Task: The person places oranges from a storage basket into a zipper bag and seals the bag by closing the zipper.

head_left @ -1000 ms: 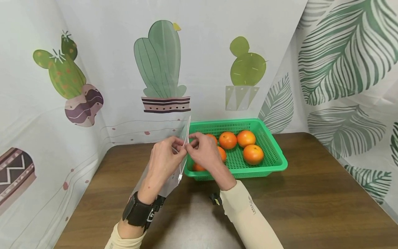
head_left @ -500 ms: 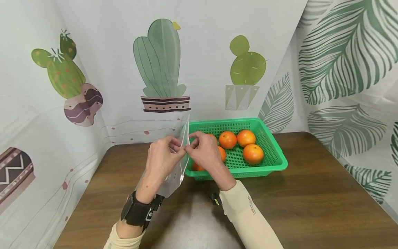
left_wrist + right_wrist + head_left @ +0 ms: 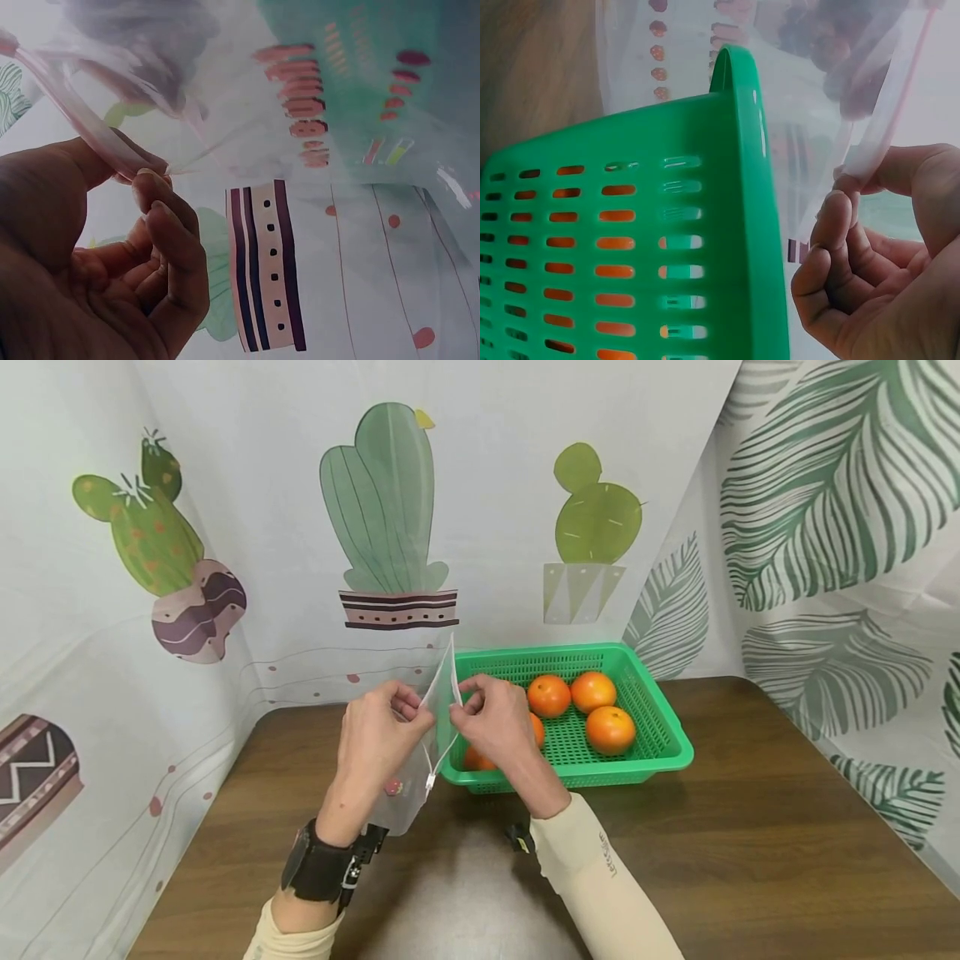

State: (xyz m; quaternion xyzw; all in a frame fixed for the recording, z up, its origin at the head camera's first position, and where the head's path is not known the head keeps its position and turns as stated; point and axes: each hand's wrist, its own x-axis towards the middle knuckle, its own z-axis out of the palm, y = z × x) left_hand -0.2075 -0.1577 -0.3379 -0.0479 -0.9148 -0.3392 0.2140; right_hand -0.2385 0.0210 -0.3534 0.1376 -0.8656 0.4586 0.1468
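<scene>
A clear zipper bag [image 3: 401, 802] with a white slider hangs between my two hands, its mouth spread apart. My left hand [image 3: 378, 727] pinches one rim of the mouth between thumb and fingertips. On the other rim, my right hand [image 3: 493, 714] pinches the edge beside the basket. Pink lettering and small printed pictures show on the bag [image 3: 300, 97] in the left wrist view. Close to the right hand stands a green plastic basket [image 3: 660, 727] holding several orange round fruits [image 3: 611, 731]; some are partly hidden behind that hand.
The basket stands on a brown wooden table [image 3: 750, 827], toward its back edge. Behind the table hangs a white cloth [image 3: 495, 510] printed with cacti and leaves. A small black object [image 3: 517, 837] shows beside the right sleeve.
The left hand has moved left, away from the right hand, still pinching its rim. The bag's mouth has gone from nearly closed to spread wide. The right hand has barely moved.
</scene>
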